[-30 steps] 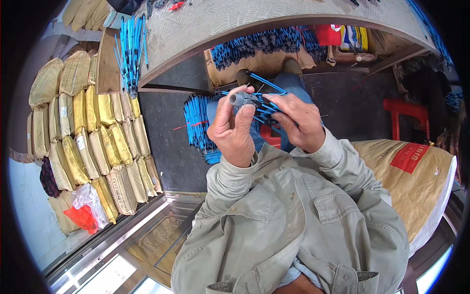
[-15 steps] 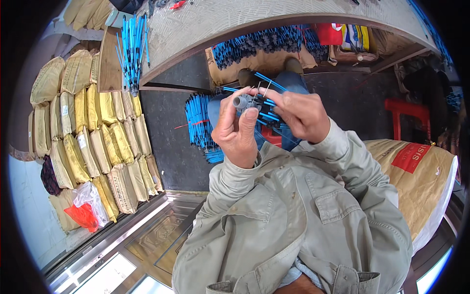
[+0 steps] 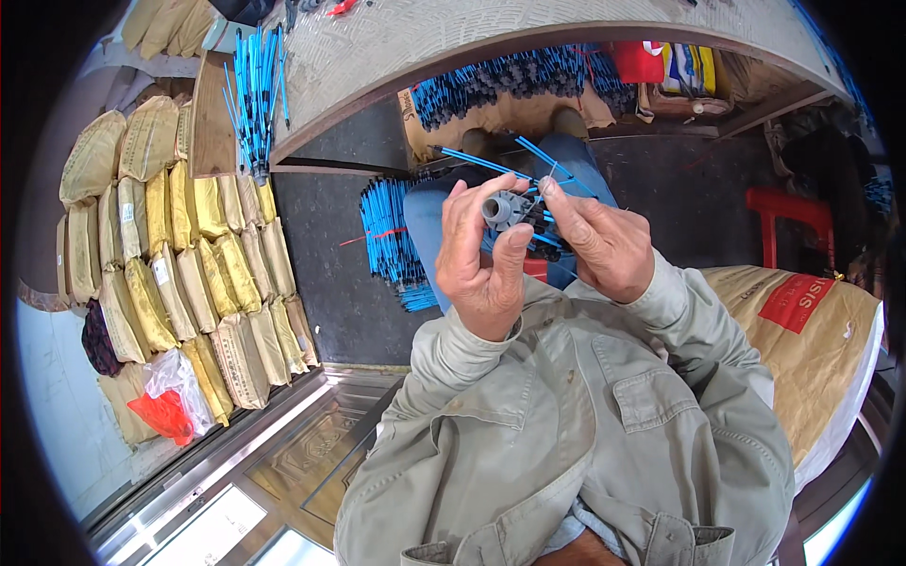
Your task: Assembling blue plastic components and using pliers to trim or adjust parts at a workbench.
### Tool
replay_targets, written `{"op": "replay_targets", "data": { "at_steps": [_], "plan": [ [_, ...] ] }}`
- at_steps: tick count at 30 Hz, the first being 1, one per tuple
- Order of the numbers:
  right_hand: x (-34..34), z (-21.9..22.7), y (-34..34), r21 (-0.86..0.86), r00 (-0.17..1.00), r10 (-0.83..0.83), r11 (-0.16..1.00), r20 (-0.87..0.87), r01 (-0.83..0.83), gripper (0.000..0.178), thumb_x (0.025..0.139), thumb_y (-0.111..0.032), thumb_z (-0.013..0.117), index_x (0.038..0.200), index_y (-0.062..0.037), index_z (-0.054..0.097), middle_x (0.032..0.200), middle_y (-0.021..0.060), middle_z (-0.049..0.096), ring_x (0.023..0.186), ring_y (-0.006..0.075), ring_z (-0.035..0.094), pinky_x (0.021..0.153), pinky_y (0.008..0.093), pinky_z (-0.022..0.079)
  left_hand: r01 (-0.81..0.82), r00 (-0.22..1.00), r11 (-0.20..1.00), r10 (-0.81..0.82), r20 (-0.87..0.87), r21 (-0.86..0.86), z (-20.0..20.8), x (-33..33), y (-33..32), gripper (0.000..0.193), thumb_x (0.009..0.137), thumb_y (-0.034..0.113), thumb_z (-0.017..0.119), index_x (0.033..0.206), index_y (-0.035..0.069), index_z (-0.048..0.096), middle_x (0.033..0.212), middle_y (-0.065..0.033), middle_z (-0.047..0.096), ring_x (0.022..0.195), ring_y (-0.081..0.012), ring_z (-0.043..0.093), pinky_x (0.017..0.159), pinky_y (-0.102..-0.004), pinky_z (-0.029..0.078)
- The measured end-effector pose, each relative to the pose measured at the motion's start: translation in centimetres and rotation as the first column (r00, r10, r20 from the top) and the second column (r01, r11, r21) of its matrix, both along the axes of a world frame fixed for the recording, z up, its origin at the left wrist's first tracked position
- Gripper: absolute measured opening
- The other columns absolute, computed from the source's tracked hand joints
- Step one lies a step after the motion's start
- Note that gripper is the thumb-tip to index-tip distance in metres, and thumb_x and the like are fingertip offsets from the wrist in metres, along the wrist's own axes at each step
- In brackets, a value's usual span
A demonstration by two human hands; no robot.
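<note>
Left hand (image 3: 486, 269) is grasping a grey fitting (image 3: 496, 211) above the lap (image 3: 424, 222). Right hand (image 3: 604, 247) is working close beside it among blue rods (image 3: 472, 159); cannot tell whether its fingertips are pinching one. Red-tied blue bundle (image 3: 381, 247) is showing left of the legs.

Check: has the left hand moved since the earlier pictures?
Yes: the left hand has shifted right and slightly toward the body, farther from the red-tied blue bundle.

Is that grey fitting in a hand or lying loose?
In hand: the left hand grips the grey fitting, its round end facing the camera. Whether that end is plugged, I cannot tell.
</note>
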State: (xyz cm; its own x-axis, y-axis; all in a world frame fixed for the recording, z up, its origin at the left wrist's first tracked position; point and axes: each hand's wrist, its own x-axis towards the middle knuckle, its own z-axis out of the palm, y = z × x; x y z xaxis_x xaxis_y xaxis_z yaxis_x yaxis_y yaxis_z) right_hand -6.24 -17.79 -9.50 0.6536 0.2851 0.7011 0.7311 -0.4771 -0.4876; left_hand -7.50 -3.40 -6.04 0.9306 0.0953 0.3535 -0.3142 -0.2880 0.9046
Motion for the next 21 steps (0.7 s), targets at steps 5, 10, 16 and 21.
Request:
{"op": "replay_targets", "data": {
  "at_steps": [5,10,16,21],
  "plan": [
    [0.2,-0.8,0.1,-0.026,0.998,-0.028,0.999,0.064,0.030,0.060,0.068,0.000,0.064,0.127,0.0024,0.052,0.089,0.0061,0.061,0.059,0.0127,0.054,0.049,0.0226,0.045,-0.013,1.000,1.000,0.013,0.006,-0.027,-0.3,0.1,0.0,0.031,0.083,0.020,0.064,0.108,0.002,0.060,0.100,-0.0082,0.066,0.091,-0.0203,0.058,0.104,-0.0456,0.031],
    [-0.4,-0.3,0.3,-0.092,0.991,-0.082,0.991,0.107,0.092,0.060,0.068,-0.002,0.065,0.127,0.0033,0.052,0.091,0.0076,0.061,0.060,0.0127,0.054,0.048,0.0227,0.045,-0.051,0.998,0.999,0.051,0.036,0.014,-0.2,-0.3,-0.2,0.033,0.081,0.021,0.066,0.108,0.002,0.060,0.098,-0.0085,0.066,0.091,-0.0203,0.057,0.104,-0.0463,0.031],
    [-1.0,-0.1,0.3,-0.074,0.995,-0.090,0.993,0.040,0.093,0.053,0.069,-0.004,0.067,0.121,-0.0009,0.058,0.091,0.0099,0.061,0.061,0.0138,0.054,0.050,0.0233,0.045,-0.039,0.998,0.991,0.032,0.057,0.126,0.1,-0.5,0.0,0.032,0.080,0.017,0.065,0.107,0.002,0.060,0.097,-0.0090,0.065,0.091,-0.0207,0.056,0.104,-0.0466,0.030],
    [-1.2,-0.2,0.2,0.104,0.988,0.027,0.994,-0.153,-0.011,0.044,0.071,-0.001,0.066,0.115,-0.0037,0.063,0.091,0.0115,0.062,0.062,0.0160,0.054,0.051,0.0245,0.044,-0.017,0.999,0.999,0.016,0.030,0.042,0.2,-0.4,0.2,0.030,0.079,0.014,0.063,0.106,0.002,0.059,0.097,-0.0094,0.065,0.092,-0.0210,0.056,0.105,-0.0466,0.029]
  ]
}}
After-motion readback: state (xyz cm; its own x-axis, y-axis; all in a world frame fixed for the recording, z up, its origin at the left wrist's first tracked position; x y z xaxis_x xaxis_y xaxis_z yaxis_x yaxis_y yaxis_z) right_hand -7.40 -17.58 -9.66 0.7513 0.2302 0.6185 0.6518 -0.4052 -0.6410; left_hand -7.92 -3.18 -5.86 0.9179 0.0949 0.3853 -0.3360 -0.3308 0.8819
